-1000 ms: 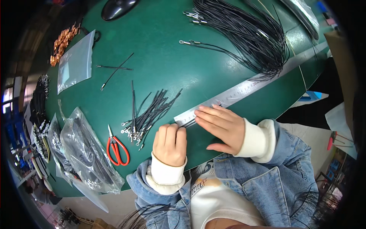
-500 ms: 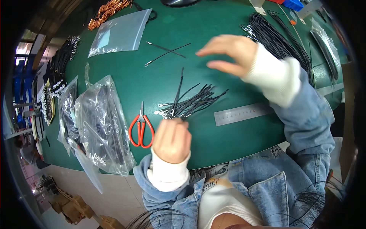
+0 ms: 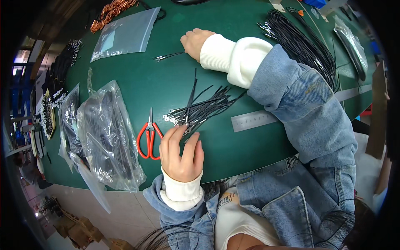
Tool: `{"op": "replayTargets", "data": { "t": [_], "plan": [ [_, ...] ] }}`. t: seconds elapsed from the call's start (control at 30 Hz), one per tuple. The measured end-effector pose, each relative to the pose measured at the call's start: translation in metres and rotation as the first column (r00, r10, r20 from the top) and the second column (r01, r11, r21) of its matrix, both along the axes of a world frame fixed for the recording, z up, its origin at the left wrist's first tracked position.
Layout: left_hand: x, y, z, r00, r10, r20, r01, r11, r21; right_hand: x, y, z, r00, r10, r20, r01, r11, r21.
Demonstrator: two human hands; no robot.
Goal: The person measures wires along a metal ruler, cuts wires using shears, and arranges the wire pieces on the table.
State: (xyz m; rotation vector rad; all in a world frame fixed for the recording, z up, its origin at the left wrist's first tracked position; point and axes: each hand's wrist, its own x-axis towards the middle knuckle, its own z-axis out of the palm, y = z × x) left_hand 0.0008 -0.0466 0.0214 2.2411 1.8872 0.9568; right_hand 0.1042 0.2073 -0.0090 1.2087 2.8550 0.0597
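Short black cables with silver ring terminals lie in a loose pile (image 3: pixel 208 106) on the green table. My left hand (image 3: pixel 181 152) rests at the near side of the pile, its fingers apart and the tips by the terminals. Farther off, my right hand (image 3: pixel 196 43) is closed on a pair of similar short cables (image 3: pixel 170 56); their terminals stick out to its left, while the other ends are hidden under the hand. Red-handled pliers (image 3: pixel 149 135) lie just left of my left hand. A steel ruler (image 3: pixel 253 121) is to the right, partly covered by my right sleeve.
At the left lie clear bags of black cables (image 3: pixel 108 133). A flat clear bag (image 3: pixel 127 33) sits near copper-coloured parts (image 3: pixel 110 14) at the back. A long black cable bundle (image 3: pixel 300 46) lies at the back right, beside another wrapped bundle (image 3: pixel 352 48).
My right hand has moved left and closed on the two cables that lay crossed. They now lie side by side. My left hand's fingers have spread from a closed shape.
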Motion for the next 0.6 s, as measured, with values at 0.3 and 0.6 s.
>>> {"op": "replayTargets", "data": {
  "t": [0.3, 0.6],
  "plan": [
    [0.017, -0.007, -0.001, 0.998, -0.056, 0.007, 0.056, 0.998, 0.01, 0.018, -0.004, 0.017, 0.983, 0.049, 0.18, -0.025, 0.991, -0.132],
    [0.028, -0.011, -0.007, 0.995, -0.1, 0.025, 0.1, 0.995, 0.012, 0.042, -0.016, 0.066, 0.966, -0.067, 0.249, 0.135, 0.953, -0.269]
  ]
}}
